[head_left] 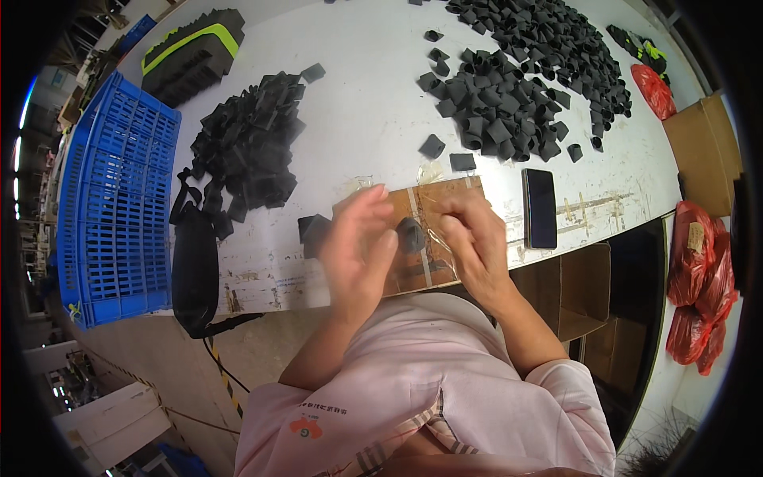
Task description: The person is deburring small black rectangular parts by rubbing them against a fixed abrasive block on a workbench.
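Note:
A small black fabric loop (410, 235) rests on the brown cardboard piece (457, 195) at the table's near edge, between my two hands. My left hand (359, 250) hovers at its left, blurred, with thumb and fingers apart and nothing seen in them. At its right, my right hand (477, 242) has its fingers curled inward; whatever they may pinch is hidden. Flat black fabric pieces (312, 230) lie just left of my left hand. A loose pile of flat black pieces (254, 143) spreads farther left. Beyond my right hand lies a heap of black loops (501, 103).
A blue plastic crate (119, 207) stands at the left, beside a black pouch-like item (195, 266). A phone (540, 208) lies to the right. Stacked dark pieces with a yellow-green band (195, 56) sit at the far left. Red bags (695, 278) hang or lie beyond the right edge.

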Tool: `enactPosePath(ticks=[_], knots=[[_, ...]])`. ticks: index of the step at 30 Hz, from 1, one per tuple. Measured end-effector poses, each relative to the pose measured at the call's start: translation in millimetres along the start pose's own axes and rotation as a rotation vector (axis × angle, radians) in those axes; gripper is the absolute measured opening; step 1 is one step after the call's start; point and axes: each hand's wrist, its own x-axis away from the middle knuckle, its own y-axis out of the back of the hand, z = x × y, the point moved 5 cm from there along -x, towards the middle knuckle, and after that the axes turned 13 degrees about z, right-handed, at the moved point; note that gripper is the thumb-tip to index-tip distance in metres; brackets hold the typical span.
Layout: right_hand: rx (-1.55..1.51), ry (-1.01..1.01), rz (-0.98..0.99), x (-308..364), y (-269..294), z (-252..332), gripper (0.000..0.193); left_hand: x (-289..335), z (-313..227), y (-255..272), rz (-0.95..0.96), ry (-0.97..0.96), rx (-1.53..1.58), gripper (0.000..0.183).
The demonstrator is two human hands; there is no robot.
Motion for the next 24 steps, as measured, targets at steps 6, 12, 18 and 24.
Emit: enactPosePath(ticks=[6,12,18,24], knots=[[0.276,0.264,-0.006,8.4,-6.4,26.4,0.045,-8.2,-17.8,-4.1,0.140,-0.299,-0.250,0.017],[0.364,0.305,-0.026,2.5,-10.7,34.3,0.033,-13.2,-19.8,-7.5,0.061,-0.166,0.054,0.011],[0.252,0.303,-0.006,-0.2,-7.3,33.2,0.029,-8.4,-13.8,-8.0,0.131,-0.189,-0.020,0.012],[0.332,0.315,-0.054,-2.6,-10.7,41.8,0.027,-0.2,9.4,3.5,-0.073,-0.012,0.681,0.010]])
